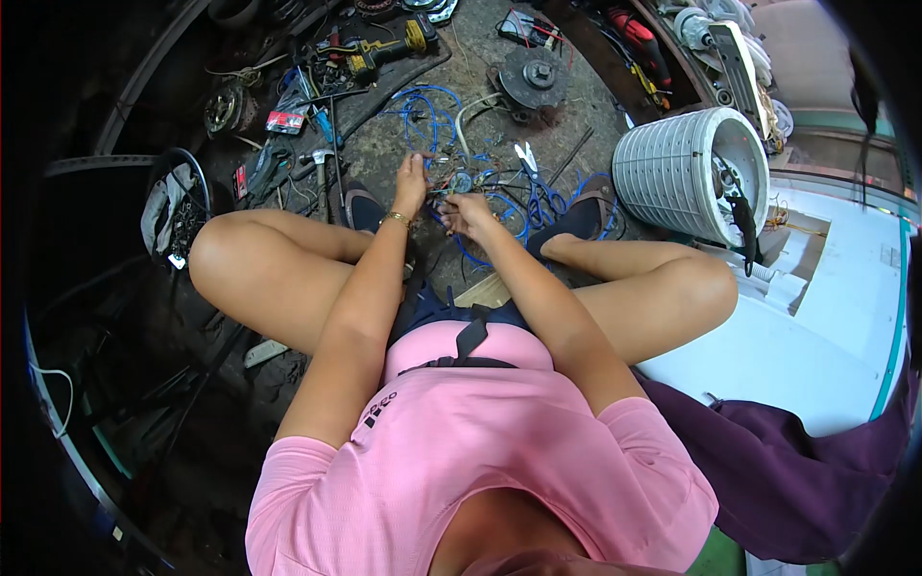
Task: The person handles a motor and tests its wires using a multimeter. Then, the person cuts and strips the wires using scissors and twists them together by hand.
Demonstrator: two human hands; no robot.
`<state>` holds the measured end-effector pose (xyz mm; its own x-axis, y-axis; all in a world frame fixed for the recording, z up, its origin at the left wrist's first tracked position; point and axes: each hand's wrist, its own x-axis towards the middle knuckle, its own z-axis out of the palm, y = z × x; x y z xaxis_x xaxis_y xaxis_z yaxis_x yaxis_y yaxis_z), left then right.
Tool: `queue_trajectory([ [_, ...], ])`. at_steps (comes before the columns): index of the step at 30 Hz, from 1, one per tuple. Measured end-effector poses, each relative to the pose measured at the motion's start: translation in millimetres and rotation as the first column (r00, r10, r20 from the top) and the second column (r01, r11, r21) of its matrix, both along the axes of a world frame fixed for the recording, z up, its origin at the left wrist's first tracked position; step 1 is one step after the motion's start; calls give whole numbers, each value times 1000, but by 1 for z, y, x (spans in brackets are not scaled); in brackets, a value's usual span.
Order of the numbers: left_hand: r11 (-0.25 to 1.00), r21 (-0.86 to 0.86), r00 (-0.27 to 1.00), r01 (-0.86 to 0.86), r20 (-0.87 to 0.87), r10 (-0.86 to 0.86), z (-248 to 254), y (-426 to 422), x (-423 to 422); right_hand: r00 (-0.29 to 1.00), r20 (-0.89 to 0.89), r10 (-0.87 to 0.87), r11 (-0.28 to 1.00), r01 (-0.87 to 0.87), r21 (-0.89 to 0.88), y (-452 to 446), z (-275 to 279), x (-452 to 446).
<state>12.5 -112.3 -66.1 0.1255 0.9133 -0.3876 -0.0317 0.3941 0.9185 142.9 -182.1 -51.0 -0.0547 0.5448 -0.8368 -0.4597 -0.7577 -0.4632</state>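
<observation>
Between my feet, my left hand (413, 180) is raised with its fingers pinched together; what they hold is too small to make out. Lower and to its right, my right hand (467, 214) is closed with thumb and finger pressed on a thin wire (438, 196). A small round part (462, 180) with thin coloured wires lies just beyond the right hand. Blue-handled scissors (540, 192) rest to the right, their blades pointing away from me. Loops of blue cable (429, 100) spread over the ground ahead of both hands.
A yellow and black cordless drill (389, 46) lies at the far left, near a hammer (321, 163). A round metal motor part (531, 79) sits ahead. On the right, a pale ribbed drum (663, 173) lies tilted beside a white panel (845, 317). Purple cloth (788, 470) hangs behind.
</observation>
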Motion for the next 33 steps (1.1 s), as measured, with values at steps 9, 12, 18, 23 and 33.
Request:
queue_trajectory([
  [9, 933, 87, 936, 349, 28, -352, 23, 2, 9, 217, 976, 29, 753, -647, 121, 9, 35, 45],
  [12, 906, 94, 910, 413, -7, -414, 19, -5, 18, 234, 972, 19, 770, -623, 135, 9, 44, 47],
  [18, 889, 126, 891, 440, -186, -415, 14, -9, 24, 302, 951, -65, 632, -725, 274, -2, 41, 54],
  [23, 817, 216, 819, 535, -370, -439, 30, -9, 28, 221, 949, -226, 565, -764, 312, 0, 46, 54],
  [33, 761, 315, 795, 567, -452, -405, 39, -12, 29, 106, 972, -208, 528, -825, 202, 7, 47, 60],
])
